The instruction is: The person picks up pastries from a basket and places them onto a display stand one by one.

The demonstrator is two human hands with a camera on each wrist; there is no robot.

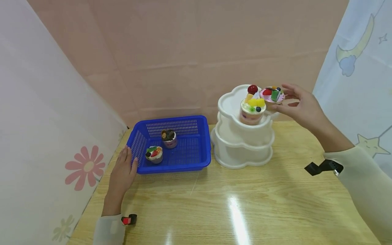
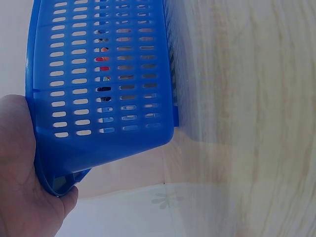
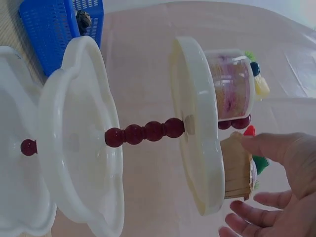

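Observation:
My right hand [image 1: 301,105] holds a toy cupcake [image 1: 272,96] with pink cream and fruit by its sides, thumb on one side and fingers on the other. Its brown pleated cup [image 3: 236,168] stands against the top tier of a white three-tier stand [image 1: 228,102]. Beside it on that tier is a clear dessert cup [image 1: 251,117] topped with yellow fruit and a blueberry. My left hand [image 1: 120,173] rests with straight fingers along the front left corner of a blue plastic basket [image 1: 171,168]. The left wrist view shows the thumb at the basket's rim.
Inside the basket lie a chocolate-topped dessert cup [image 1: 169,139] and a fruit-topped one [image 1: 154,154]. Dark red beads [image 3: 143,132] form the stand's post. Basket and stand sit side by side on a wooden table [image 1: 196,204], with a pink cloth [image 1: 171,61] behind.

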